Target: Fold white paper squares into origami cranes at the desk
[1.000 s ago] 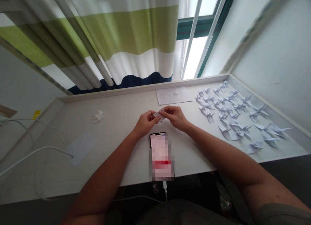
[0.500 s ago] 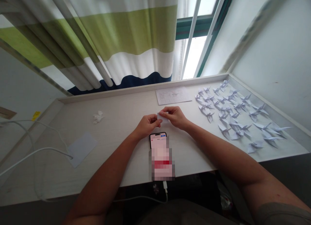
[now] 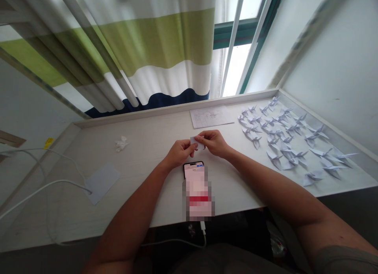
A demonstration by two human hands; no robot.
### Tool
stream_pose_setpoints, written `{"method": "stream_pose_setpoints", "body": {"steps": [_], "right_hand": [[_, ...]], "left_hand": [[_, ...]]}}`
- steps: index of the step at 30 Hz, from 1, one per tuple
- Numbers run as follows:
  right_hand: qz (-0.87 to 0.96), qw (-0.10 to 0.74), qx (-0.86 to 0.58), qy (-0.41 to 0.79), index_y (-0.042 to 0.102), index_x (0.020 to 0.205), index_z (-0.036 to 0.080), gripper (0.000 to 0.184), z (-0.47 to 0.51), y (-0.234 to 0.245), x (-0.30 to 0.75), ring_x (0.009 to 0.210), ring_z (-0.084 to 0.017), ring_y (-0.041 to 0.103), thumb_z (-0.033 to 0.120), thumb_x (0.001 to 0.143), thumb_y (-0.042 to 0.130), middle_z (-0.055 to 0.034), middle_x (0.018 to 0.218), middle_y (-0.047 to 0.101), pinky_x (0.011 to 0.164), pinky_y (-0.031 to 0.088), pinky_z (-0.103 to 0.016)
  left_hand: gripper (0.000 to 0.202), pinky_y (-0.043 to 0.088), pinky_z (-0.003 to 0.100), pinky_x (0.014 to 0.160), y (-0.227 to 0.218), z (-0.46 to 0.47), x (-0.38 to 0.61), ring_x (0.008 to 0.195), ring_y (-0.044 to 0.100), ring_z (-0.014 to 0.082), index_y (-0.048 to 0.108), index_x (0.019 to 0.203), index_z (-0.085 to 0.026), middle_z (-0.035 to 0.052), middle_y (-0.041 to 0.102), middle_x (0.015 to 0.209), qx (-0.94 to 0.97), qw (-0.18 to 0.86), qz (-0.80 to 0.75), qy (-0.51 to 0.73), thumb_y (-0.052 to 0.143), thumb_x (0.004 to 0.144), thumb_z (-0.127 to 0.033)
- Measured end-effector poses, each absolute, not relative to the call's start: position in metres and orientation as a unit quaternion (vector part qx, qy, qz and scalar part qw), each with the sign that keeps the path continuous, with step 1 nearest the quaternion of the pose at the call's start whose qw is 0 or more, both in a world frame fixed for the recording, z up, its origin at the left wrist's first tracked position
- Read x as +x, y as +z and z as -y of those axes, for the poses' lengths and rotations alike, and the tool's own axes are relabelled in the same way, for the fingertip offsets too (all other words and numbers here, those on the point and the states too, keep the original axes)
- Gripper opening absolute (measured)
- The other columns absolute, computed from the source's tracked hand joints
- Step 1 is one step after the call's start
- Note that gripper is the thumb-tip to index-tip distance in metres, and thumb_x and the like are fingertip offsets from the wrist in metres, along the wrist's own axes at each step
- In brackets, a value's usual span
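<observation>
A small folded piece of white paper is pinched between my two hands above the middle of the desk. My left hand grips its left side, thumb toward the front. My right hand has thumb and fingers closed on its upper right part. Fingers cover much of the paper, so its exact folds cannot be made out. Just below the hands lies a phone with its screen lit and partly blurred. Several folded paper cranes stand in a group to the right of my right hand.
A printed sheet lies at the desk's back edge. Crumpled tissue and a white paper sheet are on the left, with white cables crossing there. A charging cable runs from the phone over the front edge.
The camera view has shifted slightly. Both hands keep their hold on the paper, which appears tilted a little differently between the fingers.
</observation>
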State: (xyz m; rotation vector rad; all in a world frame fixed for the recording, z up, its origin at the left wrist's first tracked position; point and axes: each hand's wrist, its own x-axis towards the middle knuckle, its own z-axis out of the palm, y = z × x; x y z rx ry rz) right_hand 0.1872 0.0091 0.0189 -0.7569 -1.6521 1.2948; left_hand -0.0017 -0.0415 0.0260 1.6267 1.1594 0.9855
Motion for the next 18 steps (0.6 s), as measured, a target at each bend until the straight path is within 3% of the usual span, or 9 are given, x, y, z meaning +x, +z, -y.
{"method": "stream_pose_setpoints", "body": {"steps": [4,8,11,14,18], "right_hand": [[0.646,0.440,-0.306,0.544,0.077,0.075,0.017,0.049,-0.010,0.020,0.186,0.048,-0.011,0.051,0.066,0.082,0.081,0.0002,0.056,0.064,0.044,0.038,-0.025],[0.620,0.439,-0.305,0.574,0.074,0.074,0.017,0.052,-0.010,0.019,0.186,0.050,-0.010,0.053,0.069,0.079,0.082,0.0002,0.059,0.066,0.045,0.043,-0.024],[0.622,0.430,-0.312,0.575,0.073,0.073,0.017,0.055,-0.008,0.018,0.185,0.048,-0.009,0.052,0.071,0.079,0.080,0.0004,0.060,0.066,0.044,0.045,-0.024],[0.627,0.416,-0.313,0.579,0.068,0.071,0.017,0.058,-0.005,0.018,0.182,0.042,-0.009,0.050,0.074,0.081,0.077,0.0004,0.057,0.064,0.041,0.041,-0.024],[0.630,0.415,-0.313,0.577,0.056,0.064,0.021,0.061,-0.003,0.019,0.182,0.037,-0.008,0.045,0.076,0.081,0.076,0.0031,0.045,0.056,0.037,0.031,-0.023]], "left_hand": [[0.047,0.048,0.030,0.065,0.028,0.044,0.001,0.060,0.060,0.0156,0.067,0.064,-0.019,0.0037,0.067,0.058,0.662,0.419,-0.472,0.404,0.073,0.090,-0.057],[0.051,0.048,0.028,0.058,0.028,0.046,0.003,0.054,0.059,0.0144,0.070,0.073,-0.017,0.0055,0.071,0.061,0.619,0.471,-0.473,0.416,0.071,0.090,-0.065],[0.058,0.048,0.028,0.059,0.027,0.045,0.003,0.053,0.057,0.0133,0.065,0.066,-0.018,0.0047,0.068,0.059,0.629,0.474,-0.457,0.413,0.068,0.091,-0.070],[0.060,0.045,0.028,0.056,0.026,0.045,0.005,0.050,0.053,0.0118,0.060,0.062,-0.019,0.0021,0.063,0.054,0.625,0.450,-0.458,0.445,0.068,0.090,-0.072],[0.057,0.043,0.028,0.052,0.025,0.045,0.011,0.049,0.054,0.0124,0.064,0.069,-0.019,0.0037,0.068,0.058,0.587,0.474,-0.462,0.465,0.069,0.089,-0.072]]}}
